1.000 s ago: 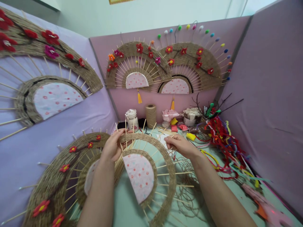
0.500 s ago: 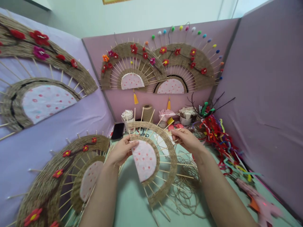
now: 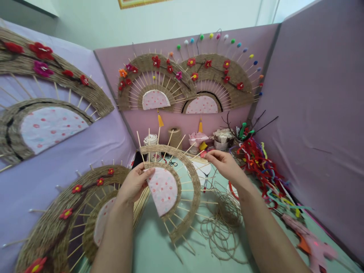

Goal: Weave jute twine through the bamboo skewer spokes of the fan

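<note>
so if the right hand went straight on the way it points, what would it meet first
Probably the stick ends jutting from the woven fan in the left hand, just beside the right hand in the picture; depth is unclear, so it may be touching one.

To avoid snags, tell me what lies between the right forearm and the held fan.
In the head view, loose twine and a red ring's edge lie between the right forearm and the fan.

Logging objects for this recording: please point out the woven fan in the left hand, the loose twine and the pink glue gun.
Woven fan [image 3: 165, 189], head view: on its dotted panel.
Loose twine [image 3: 226, 212], head view: on its tangle.
Pink glue gun [image 3: 314, 240], head view: on its body.
</note>
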A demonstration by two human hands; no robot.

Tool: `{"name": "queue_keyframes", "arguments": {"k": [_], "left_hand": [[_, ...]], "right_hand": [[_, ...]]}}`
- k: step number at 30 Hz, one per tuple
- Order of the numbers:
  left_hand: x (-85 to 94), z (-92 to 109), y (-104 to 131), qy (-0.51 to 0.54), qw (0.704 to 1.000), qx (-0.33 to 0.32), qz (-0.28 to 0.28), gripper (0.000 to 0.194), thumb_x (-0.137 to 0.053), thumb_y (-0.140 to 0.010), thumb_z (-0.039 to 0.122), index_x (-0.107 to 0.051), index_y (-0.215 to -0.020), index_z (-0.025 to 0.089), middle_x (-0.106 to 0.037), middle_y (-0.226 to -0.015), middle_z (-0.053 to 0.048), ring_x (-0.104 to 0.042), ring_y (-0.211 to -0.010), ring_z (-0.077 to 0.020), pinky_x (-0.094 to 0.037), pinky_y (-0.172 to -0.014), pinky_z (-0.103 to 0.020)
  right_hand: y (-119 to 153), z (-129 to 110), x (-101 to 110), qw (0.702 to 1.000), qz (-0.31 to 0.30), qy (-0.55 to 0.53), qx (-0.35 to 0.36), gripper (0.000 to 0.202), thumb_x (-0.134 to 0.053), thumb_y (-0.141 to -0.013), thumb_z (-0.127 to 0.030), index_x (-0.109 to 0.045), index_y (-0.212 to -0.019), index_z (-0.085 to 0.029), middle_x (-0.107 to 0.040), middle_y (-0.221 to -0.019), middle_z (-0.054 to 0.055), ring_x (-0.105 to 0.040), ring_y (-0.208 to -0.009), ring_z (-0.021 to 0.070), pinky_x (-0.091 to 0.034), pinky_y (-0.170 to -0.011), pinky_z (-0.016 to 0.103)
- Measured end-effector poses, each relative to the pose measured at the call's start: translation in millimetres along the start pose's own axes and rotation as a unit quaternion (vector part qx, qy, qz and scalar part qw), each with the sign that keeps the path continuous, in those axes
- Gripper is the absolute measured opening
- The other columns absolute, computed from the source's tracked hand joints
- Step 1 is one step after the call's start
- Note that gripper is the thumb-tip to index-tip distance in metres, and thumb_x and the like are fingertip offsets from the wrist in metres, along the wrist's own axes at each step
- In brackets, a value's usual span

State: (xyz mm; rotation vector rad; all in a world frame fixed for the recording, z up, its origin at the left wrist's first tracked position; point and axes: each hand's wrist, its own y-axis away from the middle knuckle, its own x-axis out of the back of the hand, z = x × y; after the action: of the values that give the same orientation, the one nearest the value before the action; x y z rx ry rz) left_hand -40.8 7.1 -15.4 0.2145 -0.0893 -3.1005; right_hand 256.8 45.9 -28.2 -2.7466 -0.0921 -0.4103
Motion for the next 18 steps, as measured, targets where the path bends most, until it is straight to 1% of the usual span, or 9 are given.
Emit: {"name": "queue_keyframes", "arguments": {"k": [3, 6, 10, 14, 18], "left_hand": [[1.7, 2, 0, 0.005, 1.000, -0.006, 0.005, 0.039, -0.082, -0.060, 0.032, -0.060, -0.087, 0.015, -0.067, -0.068, 0.001, -0.060, -0.057, -0.0102, -0.050, -0.053, -0.020], [5.0, 5, 1, 0.008, 1.000, -0.015, 0.013, 0.038, -0.082, -0.060, 0.033, -0.061, -0.086, 0.014, -0.068, -0.068, 0.001, -0.061, -0.059, -0.0104, -0.051, -0.054, -0.020], [10.4, 10, 3, 0.021, 0.999, -0.024, 0.037, 0.038, -0.084, -0.057, 0.033, -0.061, -0.082, 0.014, -0.067, -0.066, 0.001, -0.062, -0.058, -0.0103, -0.052, -0.055, -0.020], [13.5, 12, 4, 0.039, 0.998, -0.025, 0.046, 0.039, -0.084, -0.057, 0.031, -0.061, -0.083, 0.014, -0.069, -0.068, 0.000, -0.063, -0.059, -0.0108, -0.052, -0.055, -0.020], [14.9, 11, 2, 0.064, 0.997, -0.015, 0.041, 0.038, -0.085, -0.056, 0.029, -0.061, -0.081, 0.013, -0.069, -0.068, -0.002, -0.063, -0.058, -0.0120, -0.054, -0.055, -0.022]], "right_hand": [[0, 2, 0, 0.998, 0.026, 0.041, 0.045, 0.028, -0.055, -0.083, -0.043, -0.066, -0.080, -0.017, -0.062, -0.079, 0.003, -0.053, -0.075, 0.0166, -0.039, -0.069, 0.028], [1, 1, 0, 0.996, 0.053, 0.038, 0.057, 0.027, -0.055, -0.084, -0.042, -0.066, -0.083, -0.017, -0.064, -0.083, 0.004, -0.054, -0.076, 0.0170, -0.040, -0.067, 0.027], [2, 0, 0, 0.997, 0.070, -0.011, 0.043, 0.027, -0.057, -0.083, -0.044, -0.064, -0.088, -0.018, -0.062, -0.078, 0.002, -0.051, -0.068, 0.0144, -0.039, -0.062, 0.026], [3, 0, 0, 0.996, 0.058, -0.060, 0.012, 0.029, -0.060, -0.081, -0.047, -0.064, -0.080, -0.019, -0.057, -0.069, 0.000, -0.048, -0.063, 0.0131, -0.037, -0.059, 0.025], [1, 4, -3, 0.987, 0.051, -0.150, -0.019, 0.033, -0.063, -0.077, -0.052, -0.066, -0.077, -0.019, -0.058, -0.069, 0.001, -0.048, -0.063, 0.0125, -0.037, -0.058, 0.025]]}}
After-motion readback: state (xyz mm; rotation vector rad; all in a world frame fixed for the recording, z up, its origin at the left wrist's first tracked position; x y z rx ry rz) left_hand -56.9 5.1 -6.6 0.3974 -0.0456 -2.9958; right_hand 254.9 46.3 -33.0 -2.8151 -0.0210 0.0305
